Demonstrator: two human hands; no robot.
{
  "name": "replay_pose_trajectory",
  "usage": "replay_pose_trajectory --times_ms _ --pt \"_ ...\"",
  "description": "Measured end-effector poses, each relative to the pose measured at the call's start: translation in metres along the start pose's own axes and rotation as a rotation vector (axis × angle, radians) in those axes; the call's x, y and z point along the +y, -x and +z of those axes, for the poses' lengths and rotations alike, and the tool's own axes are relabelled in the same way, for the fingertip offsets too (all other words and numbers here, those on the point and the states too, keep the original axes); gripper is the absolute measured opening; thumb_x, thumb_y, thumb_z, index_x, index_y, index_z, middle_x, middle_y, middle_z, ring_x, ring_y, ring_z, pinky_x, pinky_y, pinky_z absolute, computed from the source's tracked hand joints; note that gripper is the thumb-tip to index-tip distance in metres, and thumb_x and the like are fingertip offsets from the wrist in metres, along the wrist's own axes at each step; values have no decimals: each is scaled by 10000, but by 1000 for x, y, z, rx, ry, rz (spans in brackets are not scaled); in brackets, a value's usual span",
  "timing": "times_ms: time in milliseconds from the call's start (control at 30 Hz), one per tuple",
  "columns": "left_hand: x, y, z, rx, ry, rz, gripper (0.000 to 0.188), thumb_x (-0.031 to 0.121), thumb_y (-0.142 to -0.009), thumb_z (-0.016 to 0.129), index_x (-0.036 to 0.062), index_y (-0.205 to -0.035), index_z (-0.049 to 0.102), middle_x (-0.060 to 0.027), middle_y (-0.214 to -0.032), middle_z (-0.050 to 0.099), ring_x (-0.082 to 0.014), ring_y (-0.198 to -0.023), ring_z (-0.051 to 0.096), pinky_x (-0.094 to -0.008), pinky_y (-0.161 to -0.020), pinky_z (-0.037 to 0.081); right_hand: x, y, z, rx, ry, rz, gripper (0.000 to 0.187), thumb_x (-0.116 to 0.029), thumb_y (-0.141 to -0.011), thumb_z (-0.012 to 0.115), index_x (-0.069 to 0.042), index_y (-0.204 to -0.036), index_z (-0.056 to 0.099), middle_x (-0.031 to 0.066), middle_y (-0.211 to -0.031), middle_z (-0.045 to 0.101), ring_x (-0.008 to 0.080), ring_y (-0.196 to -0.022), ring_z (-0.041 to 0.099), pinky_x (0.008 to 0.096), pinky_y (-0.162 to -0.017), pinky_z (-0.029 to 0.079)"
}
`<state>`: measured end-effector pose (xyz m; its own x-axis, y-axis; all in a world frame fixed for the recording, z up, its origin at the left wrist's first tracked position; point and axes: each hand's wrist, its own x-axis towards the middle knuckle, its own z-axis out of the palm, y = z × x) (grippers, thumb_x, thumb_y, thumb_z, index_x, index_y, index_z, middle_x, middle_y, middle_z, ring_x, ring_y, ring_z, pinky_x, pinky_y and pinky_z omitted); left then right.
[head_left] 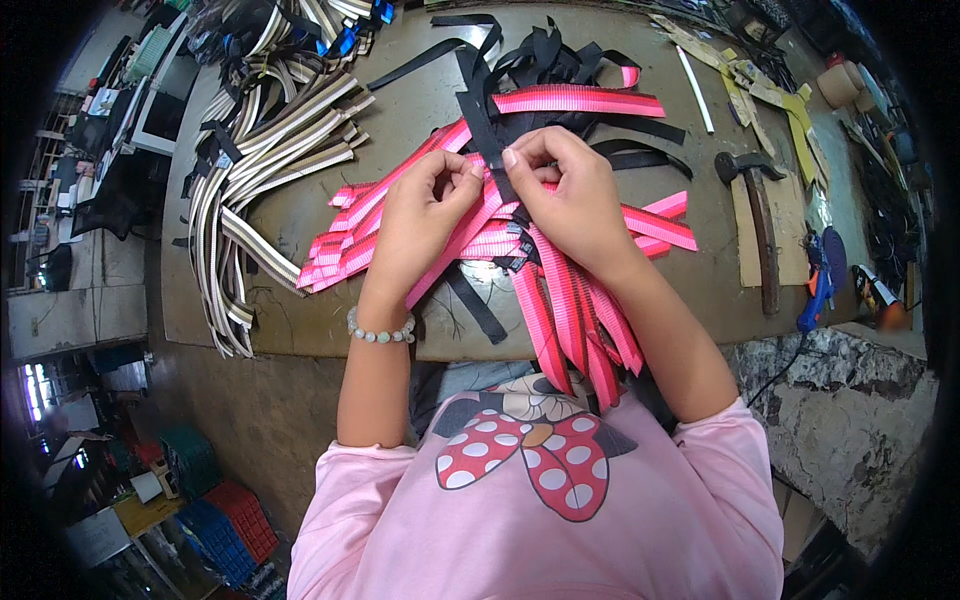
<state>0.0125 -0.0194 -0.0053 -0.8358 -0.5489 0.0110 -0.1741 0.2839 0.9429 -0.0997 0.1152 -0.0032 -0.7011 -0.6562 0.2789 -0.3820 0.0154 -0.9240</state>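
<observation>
My left hand [432, 200], a beaded bracelet below it, is closed with thumb and fingers pinched at a pink striped webbing strap [462, 236]. Just to its right, my right hand [568, 190] pinches a black webbing strap [484, 122], which runs up and away from between the hands. The exact grip is partly hidden by the fingers. More pink striped straps [345, 250] fan out at the left under my left forearm. A bunch of pink straps [565, 310] hangs over the table's near edge below my right hand. Loose black straps [545, 60] are heaped beyond the hands.
Cream, brown and black striped straps [225, 195] pile up on the left of the worktable [440, 345]. At the right lie a hammer [762, 225] on cardboard [790, 230], a blue hot glue gun [818, 290], a white stick [695, 90] and yellow scraps [795, 115].
</observation>
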Motion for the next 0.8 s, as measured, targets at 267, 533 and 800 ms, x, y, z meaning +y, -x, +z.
replay_pose_trajectory --times_ms 267,533,800 --pt "2 1 -1 -9 110 -5 151 142 -919 641 -3 -884 617 41 -733 547 -30 -668 464 -201 -609 403 -6 -1 -2 -40 21 41 145 -74 -883 656 54 -840 604 107 -935 642 119 -749 621 244 -679 515" --pt "-10 2 -3 -19 197 -4 144 147 -944 601 4 -942 612 36 -767 549 -36 -696 474 -213 -612 412 -3 -1 4 7 356 -162 160 -122 -886 659 28 -857 610 84 -825 646 147 -702 634 260 -646 509" --pt "32 46 -84 629 -1066 -261 258 190 -788 700 4 -957 637 -171 -912 576 -321 -1004 553 -415 -891 431 15 -14 -9 24 -452 292 230 -189 -941 614 37 -907 584 100 -822 668 149 -725 693 260 -638 540"
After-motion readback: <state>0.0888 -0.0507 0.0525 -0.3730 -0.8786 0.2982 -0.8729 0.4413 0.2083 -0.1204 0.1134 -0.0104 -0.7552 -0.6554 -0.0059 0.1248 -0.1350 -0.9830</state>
